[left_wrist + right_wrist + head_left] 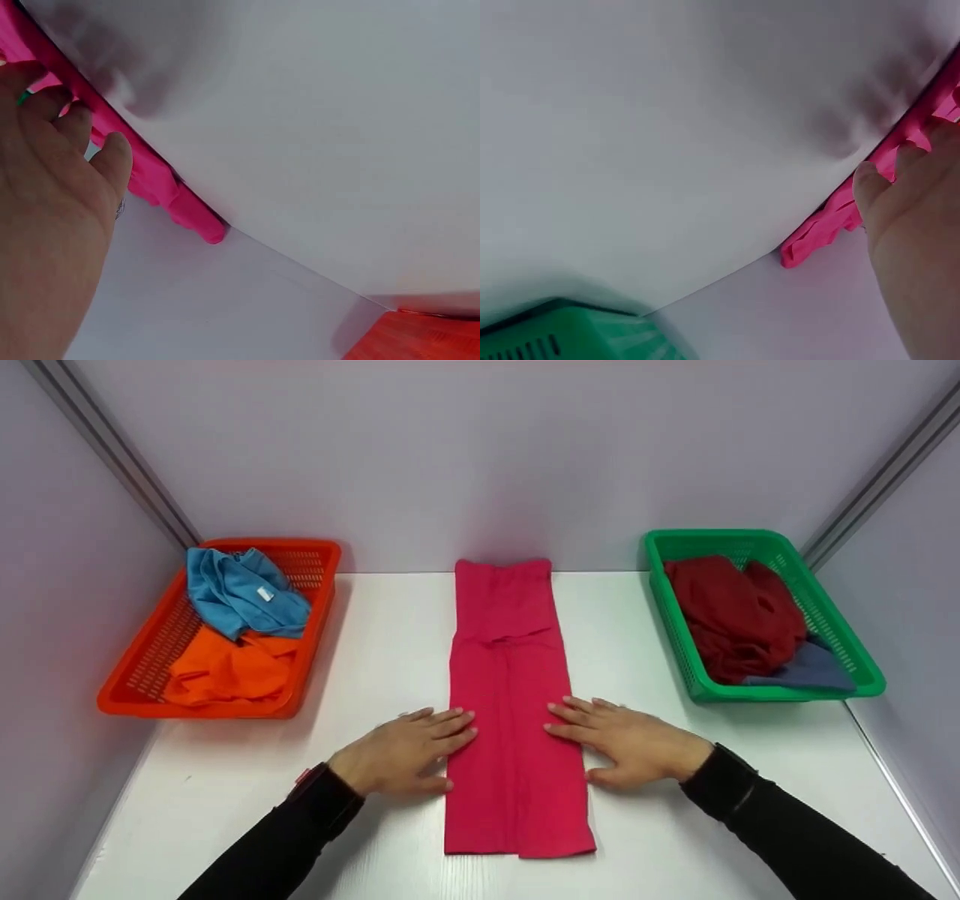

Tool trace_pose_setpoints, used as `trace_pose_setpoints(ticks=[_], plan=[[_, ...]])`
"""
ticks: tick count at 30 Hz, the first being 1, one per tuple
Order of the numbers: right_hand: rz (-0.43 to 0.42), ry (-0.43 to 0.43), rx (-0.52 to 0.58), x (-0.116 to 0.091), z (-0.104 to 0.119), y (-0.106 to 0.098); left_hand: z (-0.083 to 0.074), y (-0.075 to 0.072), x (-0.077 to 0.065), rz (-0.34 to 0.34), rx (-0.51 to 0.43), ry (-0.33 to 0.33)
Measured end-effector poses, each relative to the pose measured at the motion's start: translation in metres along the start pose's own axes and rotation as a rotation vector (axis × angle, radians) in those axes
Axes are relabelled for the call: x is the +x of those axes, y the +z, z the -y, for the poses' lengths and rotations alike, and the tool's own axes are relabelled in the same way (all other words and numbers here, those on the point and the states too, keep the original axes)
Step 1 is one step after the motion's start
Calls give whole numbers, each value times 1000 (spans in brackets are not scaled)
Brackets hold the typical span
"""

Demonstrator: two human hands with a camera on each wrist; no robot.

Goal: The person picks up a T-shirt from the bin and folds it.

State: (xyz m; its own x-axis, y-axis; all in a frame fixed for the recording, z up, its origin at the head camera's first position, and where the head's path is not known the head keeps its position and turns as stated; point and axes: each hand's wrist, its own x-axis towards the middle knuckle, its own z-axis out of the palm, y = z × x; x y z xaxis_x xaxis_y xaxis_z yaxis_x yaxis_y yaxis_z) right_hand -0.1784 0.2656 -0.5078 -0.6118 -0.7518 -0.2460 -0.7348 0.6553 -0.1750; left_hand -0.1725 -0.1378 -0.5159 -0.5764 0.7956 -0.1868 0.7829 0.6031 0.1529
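A pinkish-red cloth garment (480, 765) lies as a long folded strip down the middle of the white table, its far end against the back wall. Two panels meet along a lengthwise line, and a crosswise crease shows farther up. My left hand (412, 750) rests with extended fingertips on the strip's left edge. Opposite it, my right hand (630, 739) has its fingers spread over the right edge. In the left wrist view the garment (161, 180) appears edge-on beyond the fingers. The right wrist view shows the garment (829, 225) beside that hand's fingertips.
An orange-red basket (315, 660) at left holds a blue cloth (240, 596) and an orange cloth (229, 667). At right, a green basket (840, 622) contains a dark red cloth (735, 615) and a grey-blue cloth (806, 667). Pale walls enclose the table (382, 652) at back and sides.
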Motion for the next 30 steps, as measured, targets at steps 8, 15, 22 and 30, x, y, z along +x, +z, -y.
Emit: trace_pose_setpoints(ticks=[8, 15, 22, 30], plan=[[-52, -15, -48, -6, 6, 9, -9, 10, -7, 18, -32, -11], [-120, -130, -225, -1, 34, 14, -27, 13, 3, -101, 161, 130], [-140, -161, -191, 4, 40, -7, -27, -12, 8, -219, 130, 203], [-517, -155, 53, 1, 38, -50, -19, -57, -4, -468, -171, 130]])
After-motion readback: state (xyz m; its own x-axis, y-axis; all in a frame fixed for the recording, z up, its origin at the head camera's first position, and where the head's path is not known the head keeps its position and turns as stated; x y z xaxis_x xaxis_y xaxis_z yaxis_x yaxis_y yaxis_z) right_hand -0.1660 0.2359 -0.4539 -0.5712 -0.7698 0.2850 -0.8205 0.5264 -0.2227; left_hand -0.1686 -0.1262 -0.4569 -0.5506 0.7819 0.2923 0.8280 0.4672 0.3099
